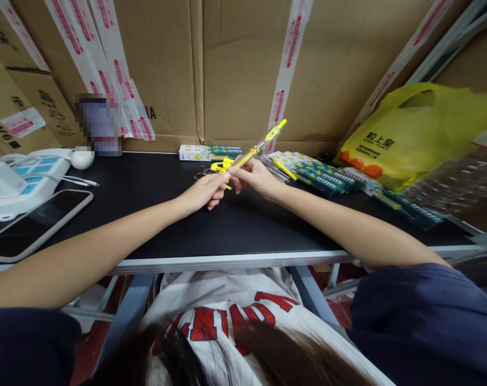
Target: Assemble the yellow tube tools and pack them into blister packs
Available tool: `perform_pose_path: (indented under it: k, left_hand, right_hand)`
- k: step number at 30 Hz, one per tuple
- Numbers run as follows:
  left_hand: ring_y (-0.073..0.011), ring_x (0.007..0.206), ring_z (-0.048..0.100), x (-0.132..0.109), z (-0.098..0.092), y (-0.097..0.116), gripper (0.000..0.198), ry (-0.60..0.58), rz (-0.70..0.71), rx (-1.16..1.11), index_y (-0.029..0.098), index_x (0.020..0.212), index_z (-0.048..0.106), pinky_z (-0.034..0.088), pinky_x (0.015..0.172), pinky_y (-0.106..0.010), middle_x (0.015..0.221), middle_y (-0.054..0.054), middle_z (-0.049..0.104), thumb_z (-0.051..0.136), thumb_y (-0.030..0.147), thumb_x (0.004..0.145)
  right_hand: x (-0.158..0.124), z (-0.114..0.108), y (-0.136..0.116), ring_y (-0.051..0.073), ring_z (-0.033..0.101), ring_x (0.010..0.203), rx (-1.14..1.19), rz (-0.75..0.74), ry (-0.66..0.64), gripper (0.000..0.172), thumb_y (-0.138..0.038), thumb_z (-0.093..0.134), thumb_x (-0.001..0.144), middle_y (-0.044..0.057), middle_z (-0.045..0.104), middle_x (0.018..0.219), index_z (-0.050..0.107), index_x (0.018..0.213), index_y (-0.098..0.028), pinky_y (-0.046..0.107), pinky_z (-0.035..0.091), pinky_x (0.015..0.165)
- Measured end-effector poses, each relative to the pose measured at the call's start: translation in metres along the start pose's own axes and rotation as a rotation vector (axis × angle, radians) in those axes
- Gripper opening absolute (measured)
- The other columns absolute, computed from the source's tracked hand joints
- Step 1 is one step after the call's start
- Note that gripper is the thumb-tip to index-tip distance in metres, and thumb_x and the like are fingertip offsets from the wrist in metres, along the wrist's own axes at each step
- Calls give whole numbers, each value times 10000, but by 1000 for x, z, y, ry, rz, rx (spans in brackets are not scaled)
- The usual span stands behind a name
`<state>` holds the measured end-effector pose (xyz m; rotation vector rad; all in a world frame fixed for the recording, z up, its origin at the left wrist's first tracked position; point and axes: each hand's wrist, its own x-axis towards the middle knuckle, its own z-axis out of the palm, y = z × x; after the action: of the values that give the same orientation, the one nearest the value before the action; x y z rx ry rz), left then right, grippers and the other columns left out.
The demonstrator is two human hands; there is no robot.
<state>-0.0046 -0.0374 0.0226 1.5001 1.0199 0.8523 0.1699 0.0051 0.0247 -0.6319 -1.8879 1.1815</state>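
A slim, pen-like yellow-and-clear tool (251, 155) with a metallic section slants up to the right in front of me; its exact kind is unclear. My right hand (257, 176) is closed around its lower part. My left hand (206, 192) meets it at the lower end, thumb and fingers pressed together there. Just behind my hands lie small yellow parts (222, 165) with thin wire pieces, partly hidden by my fingers. Beyond my right hand rest metal rods (276, 170) and another slim yellow piece (284, 168).
Several green-and-white boxes (315, 174) lie to the right, and another narrow box (207, 153) stands at the back. A yellow plastic bag (412, 134) sits far right. A phone (38, 222) and power strip (46, 177) occupy the black table's (147, 209) left. Cardboard (239, 69) walls the back.
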Motion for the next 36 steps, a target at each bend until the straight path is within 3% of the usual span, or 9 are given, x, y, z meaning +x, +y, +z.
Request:
perform_pose_path:
  k: [3, 6, 10, 14, 17, 20, 26, 30, 36]
  left_hand:
    - [-77, 413, 360, -1, -4, -4, 399, 56, 172, 252, 171, 783, 553, 311, 400, -197, 526, 58, 376, 436, 506, 964]
    - [-79, 454, 390, -3, -5, -7, 411, 119, 275, 363, 160, 787, 581, 341, 446, -198, 541, 45, 412, 426, 491, 976]
    - [-70, 443, 390, -1, -1, -4, 334, 170, 267, 238, 174, 748, 492, 349, 457, -192, 530, 58, 409, 413, 373, 1004]
    - [-60, 404, 385, 9, -10, 1, 322, 246, 218, -13, 191, 739, 434, 359, 451, -169, 492, 82, 355, 371, 331, 1021]
    - [-60, 388, 400, 16, -28, 2, 357, 326, 203, -120, 199, 724, 415, 351, 442, -155, 468, 76, 355, 326, 363, 1028]
    - [-62, 369, 382, 20, -43, 2, 377, 395, 199, -242, 209, 702, 382, 367, 441, -161, 459, 80, 337, 333, 415, 1014]
    - [-65, 355, 358, 18, -45, 5, 401, 461, 160, -349, 216, 659, 325, 366, 428, -160, 444, 82, 315, 326, 411, 1009]
    - [-67, 357, 356, 14, -40, 7, 392, 479, 163, -366, 216, 670, 322, 378, 435, -154, 444, 85, 306, 289, 392, 1018]
    - [-64, 374, 367, 14, -39, 6, 380, 486, 168, -342, 220, 689, 317, 390, 455, -155, 469, 84, 317, 303, 420, 1012]
  right_hand:
    - [-1, 5, 0, 72, 485, 465, -40, -17, -3, 465, -573, 755, 742, -64, 514, 528, 494, 752, -188, 209, 498, 473]
    - [-4, 10, 0, 78, 495, 496, 25, 18, -17, 496, -636, 692, 771, -36, 529, 567, 507, 703, -180, 215, 502, 486]
    - [-4, 11, -4, 100, 521, 569, 134, 88, -54, 514, -668, 643, 783, -7, 549, 622, 515, 694, -178, 229, 510, 524]
    - [2, -7, -7, 111, 553, 662, 105, 73, -44, 280, -428, 659, 784, 14, 596, 734, 556, 770, -168, 244, 516, 608]
    - [8, -29, 2, 137, 584, 738, -82, 8, -42, 247, -221, 631, 714, 23, 640, 845, 568, 949, -184, 278, 515, 656]
    - [14, -43, 17, 167, 590, 789, -510, -104, -32, 260, -187, 577, 779, 42, 643, 850, 591, 1038, -174, 333, 503, 748]
    - [37, -30, 35, 228, 572, 913, -1117, -230, -126, 208, -273, 569, 891, 96, 631, 952, 662, 1041, -163, 364, 462, 820]
    - [60, -16, 38, 245, 552, 1003, -1286, -260, -185, 214, -254, 567, 918, 115, 616, 1042, 679, 1079, -167, 358, 441, 862]
    - [75, -11, 42, 254, 543, 969, -1350, -195, -227, 102, -177, 584, 878, 129, 607, 1016, 674, 920, -155, 362, 426, 846]
